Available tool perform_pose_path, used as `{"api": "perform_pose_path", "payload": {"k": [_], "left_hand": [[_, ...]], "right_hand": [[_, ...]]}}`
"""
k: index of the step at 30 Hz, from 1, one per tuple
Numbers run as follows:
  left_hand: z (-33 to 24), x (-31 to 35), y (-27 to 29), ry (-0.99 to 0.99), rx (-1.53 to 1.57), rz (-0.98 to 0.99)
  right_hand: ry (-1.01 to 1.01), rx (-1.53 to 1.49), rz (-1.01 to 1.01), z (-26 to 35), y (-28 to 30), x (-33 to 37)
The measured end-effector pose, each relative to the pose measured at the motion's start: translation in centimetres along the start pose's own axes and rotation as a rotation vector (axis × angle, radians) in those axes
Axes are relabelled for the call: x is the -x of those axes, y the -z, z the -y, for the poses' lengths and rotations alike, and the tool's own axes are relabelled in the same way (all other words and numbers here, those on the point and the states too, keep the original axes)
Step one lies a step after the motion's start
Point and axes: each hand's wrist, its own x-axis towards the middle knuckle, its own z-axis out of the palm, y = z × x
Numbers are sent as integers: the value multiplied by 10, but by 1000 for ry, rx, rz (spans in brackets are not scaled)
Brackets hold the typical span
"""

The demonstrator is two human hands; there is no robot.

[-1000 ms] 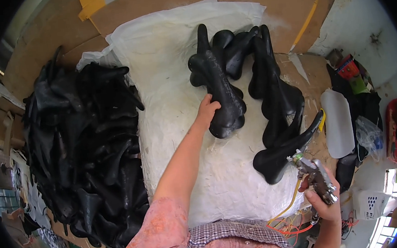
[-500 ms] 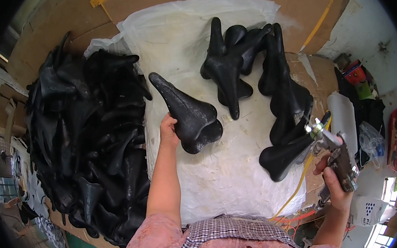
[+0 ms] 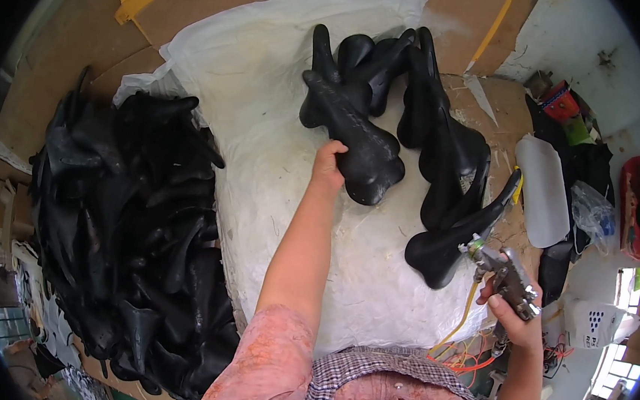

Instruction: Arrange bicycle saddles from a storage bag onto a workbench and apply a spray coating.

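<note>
My left hand (image 3: 327, 165) grips one black bicycle saddle (image 3: 367, 151) by its left edge, thumb on top. That saddle has whitish streaks, and its narrow nose points away and lies over other saddles. My right hand (image 3: 516, 318) is wrapped round a metal spray gun (image 3: 507, 272) with hoses; its nozzle points left. Close to the nozzle, a smooth black saddle (image 3: 437, 255) rests with its nose up to the right. More black saddles (image 3: 451, 141) overlap in a row at the far right of the white plastic sheet (image 3: 262, 129).
A big heap of black saddles (image 3: 124, 238) covers the left side. Yellow and orange hoses (image 3: 461, 324) run by the sheet's near right corner. To the right are a long pale panel (image 3: 543, 190), a clear plastic bag (image 3: 593, 216) and a red basket (image 3: 636, 209). Cardboard (image 3: 238, 18) stands behind.
My left hand has carried its saddle right and away from me, to the other saddles. My right hand has drawn the spray gun left and nearer to me.
</note>
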Motion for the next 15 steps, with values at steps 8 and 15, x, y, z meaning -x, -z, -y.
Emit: {"api": "perform_pose_path", "payload": {"k": [8, 15], "left_hand": [[-151, 129, -7, -777, -93, 27], [-282, 174, 59, -1080, 38, -412]], "right_hand": [[-22, 28, 170, -6, -4, -5], [45, 58, 222, 3, -32, -40]]}}
